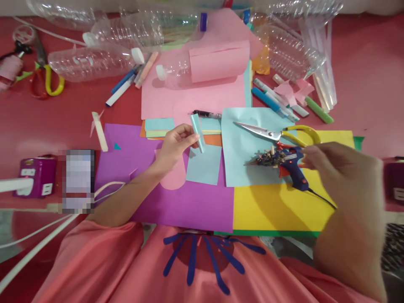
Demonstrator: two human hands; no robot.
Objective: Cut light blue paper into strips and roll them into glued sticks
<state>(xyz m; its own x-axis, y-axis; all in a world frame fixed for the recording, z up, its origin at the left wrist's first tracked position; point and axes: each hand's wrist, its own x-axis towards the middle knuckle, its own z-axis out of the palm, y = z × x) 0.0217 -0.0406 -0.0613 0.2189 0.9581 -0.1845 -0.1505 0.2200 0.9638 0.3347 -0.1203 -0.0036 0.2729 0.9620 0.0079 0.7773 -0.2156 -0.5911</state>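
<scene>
My left hand (173, 145) pinches a small folded strip of light blue paper (197, 131) above a light blue paper square (203, 166) on the purple sheet (176, 202). My right hand (341, 170) is closed at the handle of a blue hot glue gun (292, 165), whose nozzle points left over a light blue sheet (243, 143). Yellow-handled scissors (277, 133) lie just beyond the glue gun. A yellow sheet (277, 206) lies under my right hand.
Several clear plastic bottles (94, 61) lie at the back, one wrapped in pink paper (217, 63). Markers (121, 86) and pens, a second pair of scissors (47, 78), a purple power strip (34, 176), white cables and a phone (77, 181) sit at the left.
</scene>
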